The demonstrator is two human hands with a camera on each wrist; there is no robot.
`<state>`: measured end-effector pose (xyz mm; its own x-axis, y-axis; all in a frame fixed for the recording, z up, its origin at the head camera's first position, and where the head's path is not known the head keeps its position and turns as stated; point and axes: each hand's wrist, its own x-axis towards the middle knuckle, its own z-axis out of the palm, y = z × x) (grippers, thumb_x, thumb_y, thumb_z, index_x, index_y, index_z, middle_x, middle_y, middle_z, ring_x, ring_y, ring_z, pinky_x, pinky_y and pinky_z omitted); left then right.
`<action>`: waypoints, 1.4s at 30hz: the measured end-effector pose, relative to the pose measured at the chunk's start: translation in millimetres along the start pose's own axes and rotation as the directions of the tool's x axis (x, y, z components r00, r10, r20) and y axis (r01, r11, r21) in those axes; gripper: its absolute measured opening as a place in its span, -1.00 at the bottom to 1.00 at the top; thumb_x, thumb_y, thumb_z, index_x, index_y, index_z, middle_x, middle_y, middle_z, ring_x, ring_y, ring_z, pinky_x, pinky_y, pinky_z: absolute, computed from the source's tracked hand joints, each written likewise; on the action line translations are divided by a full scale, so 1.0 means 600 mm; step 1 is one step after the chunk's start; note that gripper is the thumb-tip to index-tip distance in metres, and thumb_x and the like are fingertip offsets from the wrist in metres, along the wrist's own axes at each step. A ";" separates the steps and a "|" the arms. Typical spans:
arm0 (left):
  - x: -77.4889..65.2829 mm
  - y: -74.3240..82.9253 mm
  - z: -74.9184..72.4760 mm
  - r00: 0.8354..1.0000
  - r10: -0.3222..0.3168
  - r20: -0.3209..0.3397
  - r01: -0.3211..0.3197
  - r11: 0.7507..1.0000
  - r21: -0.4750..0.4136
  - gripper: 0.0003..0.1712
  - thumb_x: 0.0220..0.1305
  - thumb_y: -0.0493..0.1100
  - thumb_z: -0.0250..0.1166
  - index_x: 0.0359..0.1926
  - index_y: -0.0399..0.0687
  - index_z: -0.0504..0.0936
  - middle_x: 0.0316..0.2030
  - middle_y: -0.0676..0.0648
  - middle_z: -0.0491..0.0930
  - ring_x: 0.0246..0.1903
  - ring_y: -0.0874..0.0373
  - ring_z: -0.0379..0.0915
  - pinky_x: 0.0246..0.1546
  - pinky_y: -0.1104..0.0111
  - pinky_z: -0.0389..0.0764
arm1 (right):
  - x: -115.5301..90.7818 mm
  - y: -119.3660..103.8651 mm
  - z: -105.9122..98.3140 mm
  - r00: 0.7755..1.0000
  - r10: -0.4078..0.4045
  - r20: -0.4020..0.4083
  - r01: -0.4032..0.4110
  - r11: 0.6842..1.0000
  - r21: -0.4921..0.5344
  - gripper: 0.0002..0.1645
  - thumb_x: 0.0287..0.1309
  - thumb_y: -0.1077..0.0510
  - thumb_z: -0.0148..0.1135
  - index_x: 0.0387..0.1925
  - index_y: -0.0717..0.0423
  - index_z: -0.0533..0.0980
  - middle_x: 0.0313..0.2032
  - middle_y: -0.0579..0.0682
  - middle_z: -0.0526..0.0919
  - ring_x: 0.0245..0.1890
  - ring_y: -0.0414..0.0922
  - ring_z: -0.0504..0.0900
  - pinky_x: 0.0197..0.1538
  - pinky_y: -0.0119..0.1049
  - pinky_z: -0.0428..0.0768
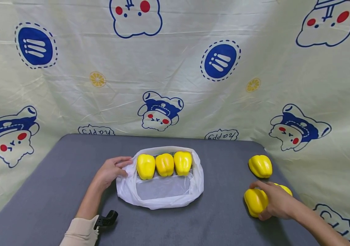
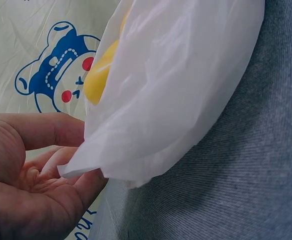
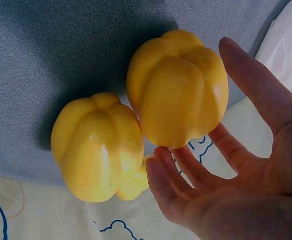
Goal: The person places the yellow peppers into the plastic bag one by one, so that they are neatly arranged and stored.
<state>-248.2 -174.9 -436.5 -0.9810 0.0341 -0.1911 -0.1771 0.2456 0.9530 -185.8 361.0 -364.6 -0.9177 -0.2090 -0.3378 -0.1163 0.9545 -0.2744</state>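
A white plastic bag (image 1: 159,204) stands open on the grey table, with three yellow bell peppers (image 1: 165,164) in a row along its far side. At the bag's left rim, my left hand (image 1: 111,172) holds the edge; in the left wrist view a fold of plastic lies between its fingers (image 2: 50,131). My right hand (image 1: 281,201) spreads around a yellow bell pepper (image 3: 178,90) at the table's right, thumb and fingers apart on either side. Whether the fingertips press on it is hard to tell. Another bell pepper (image 3: 98,147) lies beside it, partly hidden in the head view.
One more yellow bell pepper (image 1: 260,166) lies farther back, near the table's right edge. A printed cloth (image 1: 175,68) with cartoon bears hangs behind and beside the table (image 1: 224,218). A black band (image 1: 107,218) is on the left wrist.
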 end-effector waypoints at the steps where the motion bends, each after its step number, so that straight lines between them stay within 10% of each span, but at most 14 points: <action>1: 0.000 0.000 0.000 1.000 -0.001 0.000 0.001 1.000 0.000 -0.25 0.09 -0.55 0.26 0.37 -0.23 0.47 0.24 -0.22 0.60 0.44 -0.14 0.30 0.30 0.04 0.42 | 0.000 0.001 0.000 1.000 -0.005 -0.003 0.005 1.000 -0.001 0.01 -0.43 0.06 0.75 0.19 0.01 0.47 0.10 0.24 0.56 0.01 0.15 0.50 0.01 0.21 0.57; 42: 0.003 -0.002 0.005 1.000 -0.008 -0.007 0.008 1.000 -0.011 -0.24 0.08 -0.56 0.25 0.36 -0.24 0.47 0.25 -0.24 0.59 0.44 -0.16 0.28 0.31 0.03 0.41 | 0.025 -0.016 0.009 0.993 -0.048 -0.106 0.049 0.999 0.011 0.11 -0.36 -0.01 0.71 0.31 0.18 0.42 0.16 0.30 0.58 0.04 0.19 0.55 0.07 0.30 0.49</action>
<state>-249.5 -172.3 -438.6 -0.9801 0.0257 -0.1970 -0.1856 0.2353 0.9540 -196.6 347.3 -371.9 -0.9462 -0.2305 -0.2272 -0.1572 0.9409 -0.3001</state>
